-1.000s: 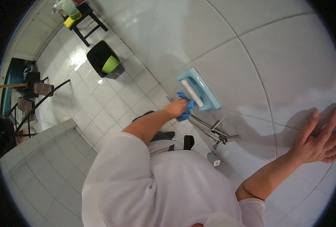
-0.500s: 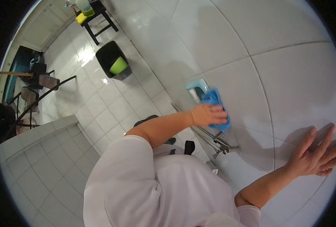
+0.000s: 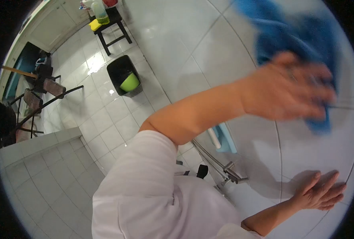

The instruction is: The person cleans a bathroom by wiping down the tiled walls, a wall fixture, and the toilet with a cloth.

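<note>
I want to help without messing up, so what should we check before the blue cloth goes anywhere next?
1. Left hand on the blue cloth: ok, its fingers are spread over it.
2. Right hand at the wall: ok, it rests on the tiles.
3. Cloth pressed flat: cannot tell, it is blurred.
4. Soap dish apart from the cloth: ok, though the arm hides part of it.
5. Black bucket within easy reach: probably not ok, it stands away on the floor.
6. Floor dry: cannot tell, it just looks shiny.
</note>
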`<state>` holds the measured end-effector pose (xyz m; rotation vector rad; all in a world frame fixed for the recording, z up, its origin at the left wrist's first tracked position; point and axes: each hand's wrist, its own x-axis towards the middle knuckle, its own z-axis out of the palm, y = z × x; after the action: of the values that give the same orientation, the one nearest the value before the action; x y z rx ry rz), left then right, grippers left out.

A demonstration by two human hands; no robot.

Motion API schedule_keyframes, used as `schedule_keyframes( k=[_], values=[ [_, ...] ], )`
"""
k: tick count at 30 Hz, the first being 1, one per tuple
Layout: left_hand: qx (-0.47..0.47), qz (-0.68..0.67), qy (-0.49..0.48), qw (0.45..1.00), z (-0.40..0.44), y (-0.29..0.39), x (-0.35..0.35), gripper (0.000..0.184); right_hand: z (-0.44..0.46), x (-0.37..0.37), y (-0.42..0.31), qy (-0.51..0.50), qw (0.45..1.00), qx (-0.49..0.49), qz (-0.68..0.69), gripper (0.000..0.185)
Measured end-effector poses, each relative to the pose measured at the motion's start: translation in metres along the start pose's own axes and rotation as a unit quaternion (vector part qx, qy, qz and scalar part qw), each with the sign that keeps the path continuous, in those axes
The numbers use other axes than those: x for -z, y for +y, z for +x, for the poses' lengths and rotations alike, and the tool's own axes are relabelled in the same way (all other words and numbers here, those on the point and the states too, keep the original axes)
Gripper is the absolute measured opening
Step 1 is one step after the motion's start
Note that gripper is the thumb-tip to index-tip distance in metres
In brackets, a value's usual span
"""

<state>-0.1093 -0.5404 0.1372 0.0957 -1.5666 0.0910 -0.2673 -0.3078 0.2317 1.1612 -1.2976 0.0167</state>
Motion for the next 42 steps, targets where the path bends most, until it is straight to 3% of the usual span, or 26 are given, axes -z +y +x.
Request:
schedule_keyframes(
  k=[2,4,6,7,8,10,11,12,15,16,17,18,19,22,24,27,28,29,31,32,33,36,37,39,40,42],
  values=[
    [-0.079,0.002,0.02,0.997,0.012,-0.009,0.006,0.025,0.0,0.001,0.0,0.002,1.0,0.0,-0.002,0.047],
    [0.041,0.038,-0.112,0.992,0.012,-0.035,0.028,0.029,0.001,0.002,0.0,-0.004,1.0,0.002,-0.001,0.047],
    [0.233,0.081,0.029,0.969,-0.041,-0.093,0.032,0.047,0.001,0.003,-0.001,0.007,1.0,-0.002,-0.023,0.045],
    [0.35,0.132,0.1,0.922,-0.072,-0.119,0.039,0.057,0.003,0.005,-0.004,-0.007,1.0,0.0,-0.027,0.045],
    [0.523,0.01,0.213,0.825,-0.111,-0.132,0.041,0.06,0.003,0.007,-0.006,-0.019,0.999,0.001,-0.033,0.046],
    [0.7,0.041,0.246,0.669,-0.185,-0.146,0.048,0.05,-0.001,0.007,-0.008,-0.022,0.999,-0.011,-0.039,0.046],
    [0.699,0.192,0.135,0.675,-0.233,-0.153,0.038,0.051,-0.002,0.007,-0.008,-0.039,0.999,-0.01,-0.037,0.046],
    [0.704,0.19,0.131,0.672,-0.219,-0.139,0.033,0.054,-0.003,0.006,-0.009,-0.02,0.998,-0.024,-0.045,0.046],
    [0.547,0.193,0.096,0.808,-0.098,-0.108,0.023,0.052,-0.005,0.006,-0.012,-0.031,0.999,-0.036,-0.013,0.044],
    [0.441,0.198,0.099,0.87,-0.046,-0.1,0.016,0.055,-0.003,0.006,-0.013,-0.021,0.999,-0.042,-0.013,0.044],
    [0.268,0.045,0.182,0.945,0.007,-0.096,0.01,0.053,-0.002,0.007,-0.013,-0.028,0.999,-0.041,-0.015,0.044],
    [0.147,0.132,0.074,0.977,0.064,-0.087,0.024,0.047,0.0,0.007,-0.015,-0.037,0.999,-0.038,-0.014,0.043],
    [0.061,0.117,0.012,0.991,0.111,-0.074,0.031,0.046,0.001,0.006,-0.016,-0.025,0.999,-0.038,-0.01,0.043],
    [-0.231,-0.027,0.065,0.97,0.21,-0.082,0.012,0.041,0.0,0.008,-0.015,-0.015,0.999,-0.027,-0.01,0.042],
    [-0.187,0.048,0.04,0.98,0.245,-0.115,0.031,0.039,0.0,0.016,-0.019,-0.057,0.996,-0.069,0.013,0.05],
    [-0.072,0.294,0.244,0.921,0.25,-0.227,0.067,0.039,0.0,0.017,-0.02,-0.059,0.994,-0.084,0.021,0.048],
    [0.253,0.211,0.162,0.93,0.221,-0.275,0.079,0.045,0.001,0.017,-0.02,-0.053,0.995,-0.088,0.017,0.048],
    [0.333,0.178,0.186,0.907,0.177,-0.307,0.094,0.054,0.001,0.017,-0.021,-0.052,0.995,-0.086,0.022,0.048],
    [0.535,0.157,0.09,0.825,0.084,-0.327,0.119,0.059,0.001,0.017,-0.023,-0.045,0.995,-0.09,0.028,0.047],
    [0.527,0.166,0.071,0.831,0.018,-0.344,0.121,0.058,0.0,0.016,-0.023,-0.049,0.994,-0.09,0.026,0.047],
    [0.579,0.205,0.053,0.787,-0.074,-0.367,0.11,0.06,0.0,0.017,-0.023,-0.055,0.994,-0.089,0.024,0.047],
    [0.792,-0.083,0.229,0.561,-0.204,-0.25,0.084,0.065,-0.001,0.019,-0.021,-0.076,0.994,-0.074,0.001,0.051],
    [0.827,-0.114,0.252,0.489,-0.221,-0.211,0.077,0.067,0.001,0.017,-0.022,-0.072,0.994,-0.08,-0.003,0.051],
    [0.842,-0.011,0.262,0.471,-0.234,-0.21,0.057,0.065,0.01,0.01,-0.023,0.001,1.0,-0.028,-0.012,0.041],
    [0.798,-0.099,0.331,0.494,-0.259,-0.252,0.054,0.063,0.011,0.01,-0.022,0.0,0.999,-0.029,-0.018,0.041],
    [0.736,-0.137,0.382,0.542,-0.169,-0.301,0.074,0.057,0.011,0.012,-0.026,-0.011,0.999,-0.039,-0.005,0.04]
  ],
)
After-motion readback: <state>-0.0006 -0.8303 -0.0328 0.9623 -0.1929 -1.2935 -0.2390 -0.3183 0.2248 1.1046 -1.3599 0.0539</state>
